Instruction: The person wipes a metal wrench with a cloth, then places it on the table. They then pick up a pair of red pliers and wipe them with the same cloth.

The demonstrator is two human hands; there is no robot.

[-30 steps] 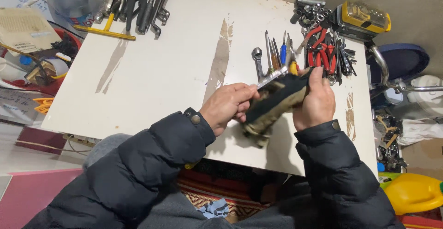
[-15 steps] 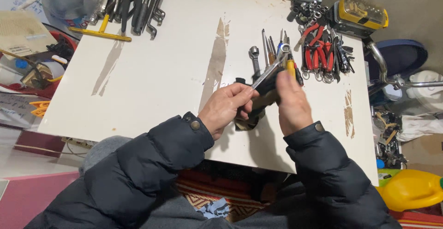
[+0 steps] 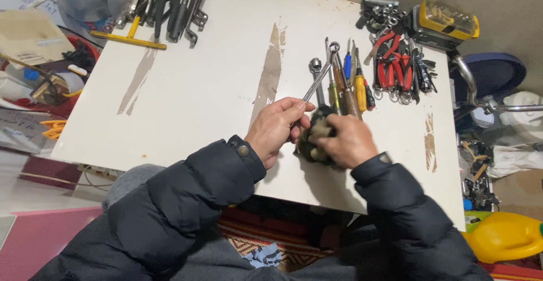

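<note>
Two hands: wrench (image 3: 320,76), dark rag (image 3: 314,140).

Bare tabletop (image 3: 198,88) leftward — screwdrivers (image 3: 353,83), probably pliers (image 3: 390,66), crowd right.

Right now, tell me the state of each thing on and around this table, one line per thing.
Left hand: closed on the wrench.
Wrench: held, tilted up off the table.
Right hand: gripping the rag.
Rag: dark, bunched around the wrench's lower end.
Screwdrivers: lying in a row.
Red pliers: lying flat.
Yellow case: lid shut.
White table: scuffed, worn patches.
</note>
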